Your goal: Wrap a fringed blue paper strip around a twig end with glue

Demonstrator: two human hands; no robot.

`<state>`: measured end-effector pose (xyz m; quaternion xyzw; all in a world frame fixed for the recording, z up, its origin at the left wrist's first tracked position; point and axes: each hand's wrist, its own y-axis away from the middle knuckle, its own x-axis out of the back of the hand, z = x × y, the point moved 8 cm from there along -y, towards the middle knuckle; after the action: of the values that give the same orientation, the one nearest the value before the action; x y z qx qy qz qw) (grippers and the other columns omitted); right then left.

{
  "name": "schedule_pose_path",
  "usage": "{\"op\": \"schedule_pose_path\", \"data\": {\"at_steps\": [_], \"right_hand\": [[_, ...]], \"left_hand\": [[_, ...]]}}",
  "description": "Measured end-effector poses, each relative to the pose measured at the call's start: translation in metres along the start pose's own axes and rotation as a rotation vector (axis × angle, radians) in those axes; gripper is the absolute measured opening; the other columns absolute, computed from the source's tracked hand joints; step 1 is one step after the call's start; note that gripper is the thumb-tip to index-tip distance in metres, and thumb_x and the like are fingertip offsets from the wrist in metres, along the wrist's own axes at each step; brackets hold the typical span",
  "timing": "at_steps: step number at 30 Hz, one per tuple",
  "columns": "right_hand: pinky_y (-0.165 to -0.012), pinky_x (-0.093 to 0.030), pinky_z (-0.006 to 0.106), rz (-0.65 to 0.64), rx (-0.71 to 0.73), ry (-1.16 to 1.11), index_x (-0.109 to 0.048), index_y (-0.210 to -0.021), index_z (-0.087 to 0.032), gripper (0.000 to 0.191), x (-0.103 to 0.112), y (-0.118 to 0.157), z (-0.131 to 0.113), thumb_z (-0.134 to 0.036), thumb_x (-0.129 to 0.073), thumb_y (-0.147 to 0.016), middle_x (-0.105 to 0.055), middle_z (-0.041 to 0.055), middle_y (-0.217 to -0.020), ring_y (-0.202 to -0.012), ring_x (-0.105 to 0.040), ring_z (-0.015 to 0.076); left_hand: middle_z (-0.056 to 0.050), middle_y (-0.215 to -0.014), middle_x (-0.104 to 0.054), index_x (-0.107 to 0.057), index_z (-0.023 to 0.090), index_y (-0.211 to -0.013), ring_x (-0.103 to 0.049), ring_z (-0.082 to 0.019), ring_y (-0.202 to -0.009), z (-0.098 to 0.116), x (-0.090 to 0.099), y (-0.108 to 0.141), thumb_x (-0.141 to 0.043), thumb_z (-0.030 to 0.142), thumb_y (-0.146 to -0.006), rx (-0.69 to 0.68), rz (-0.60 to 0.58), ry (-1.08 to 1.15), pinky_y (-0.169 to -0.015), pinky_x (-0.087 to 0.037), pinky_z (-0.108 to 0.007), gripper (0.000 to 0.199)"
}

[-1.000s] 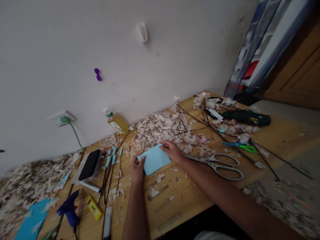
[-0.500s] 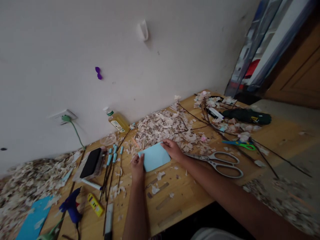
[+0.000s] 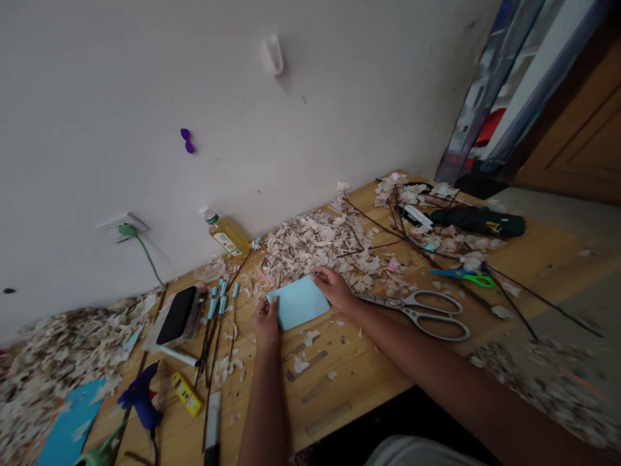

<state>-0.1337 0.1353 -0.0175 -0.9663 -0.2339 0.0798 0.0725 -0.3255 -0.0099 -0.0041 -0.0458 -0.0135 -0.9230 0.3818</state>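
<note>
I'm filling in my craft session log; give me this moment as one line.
left hand: on light blue paper | right hand: on paper's far corner | paper: flat on wooden table | beside: large scissors

Single head-worn view, tilted, down and forward, close over the cluttered wooden table [image 3: 369, 382].

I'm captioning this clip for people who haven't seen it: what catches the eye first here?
Both hands meet at the centre of the wooden table: the left hand and right hand press a light blue paper flat. Behind it, against the wall, lies a big heap of pale paper scraps. Large silver scissors lie just right of the right hand.
</note>
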Motion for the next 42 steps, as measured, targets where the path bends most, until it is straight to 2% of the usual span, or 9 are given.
{"op": "schedule_pose_path", "data": {"at_steps": [5, 12, 22, 32, 37, 42], "right_hand": [[-0.063, -0.047, 0.028, 0.001, 0.019, 0.008, -0.064, -0.097, -0.022, 0.03, 0.0, 0.0, -0.001, -0.051, -0.062, -0.087, -0.068, 0.0014, -0.08, -0.07, -0.063, 0.0175], [-0.072, -0.051, 0.03, 0.008, 0.029, 0.029, -0.066, -0.095, -0.022, 0.028, 0.001, 0.001, -0.004, -0.049, -0.063, -0.086, -0.071, 0.0027, -0.087, -0.08, -0.066, 0.019], [-0.07, -0.05, 0.031, -0.016, 0.056, 0.044, -0.066, -0.09, -0.022, 0.027, -0.003, 0.005, -0.011, -0.049, -0.062, -0.088, -0.071, 0.0022, -0.082, -0.077, -0.066, 0.0193], [-0.065, -0.046, 0.029, -0.014, 0.08, 0.053, -0.064, -0.086, -0.022, 0.027, -0.003, 0.008, -0.015, -0.049, -0.06, -0.089, -0.068, 0.001, -0.077, -0.071, -0.063, 0.0181], [-0.065, -0.047, 0.028, -0.022, 0.089, 0.058, -0.064, -0.087, -0.021, 0.028, -0.004, 0.007, -0.012, -0.048, -0.06, -0.09, -0.068, 0.001, -0.077, -0.07, -0.063, 0.0175], [-0.065, -0.047, 0.027, 0.0, 0.101, 0.074, -0.064, -0.086, -0.02, 0.028, -0.003, 0.008, -0.015, -0.048, -0.061, -0.089, -0.068, 0.0007, -0.077, -0.071, -0.063, 0.0166]], "left_hand": [[-0.003, -0.076, -0.062, -0.067, 0.021, -0.086, -0.053, -0.017, -0.065, 0.002, 0.005, -0.002, -0.073, 0.063, -0.072, -0.055, 0.051, -0.009, -0.059, -0.045, -0.028, 0.045], [-0.001, -0.071, -0.057, -0.064, 0.018, -0.082, -0.049, -0.016, -0.065, 0.004, 0.008, -0.001, -0.07, 0.06, -0.077, -0.102, 0.064, -0.058, -0.06, -0.041, -0.028, 0.043], [-0.003, -0.078, -0.065, -0.067, 0.017, -0.094, -0.058, -0.018, -0.072, 0.006, 0.018, 0.002, -0.072, 0.06, -0.074, -0.16, 0.246, -0.126, -0.069, -0.047, -0.029, 0.047], [-0.006, -0.084, -0.067, -0.067, 0.018, -0.096, -0.061, -0.02, -0.076, 0.006, 0.02, 0.003, -0.066, 0.062, -0.079, -0.202, 0.262, -0.161, -0.071, -0.05, -0.032, 0.047], [-0.008, -0.092, -0.068, -0.067, 0.019, -0.095, -0.063, -0.022, -0.087, 0.01, 0.021, 0.004, -0.057, 0.065, -0.085, -0.242, 0.279, -0.191, -0.081, -0.05, -0.034, 0.048], [-0.007, -0.085, -0.067, -0.066, 0.017, -0.092, -0.063, -0.021, -0.08, 0.014, 0.021, 0.005, -0.055, 0.064, -0.087, -0.26, 0.29, -0.228, -0.076, -0.051, -0.034, 0.048]]}}
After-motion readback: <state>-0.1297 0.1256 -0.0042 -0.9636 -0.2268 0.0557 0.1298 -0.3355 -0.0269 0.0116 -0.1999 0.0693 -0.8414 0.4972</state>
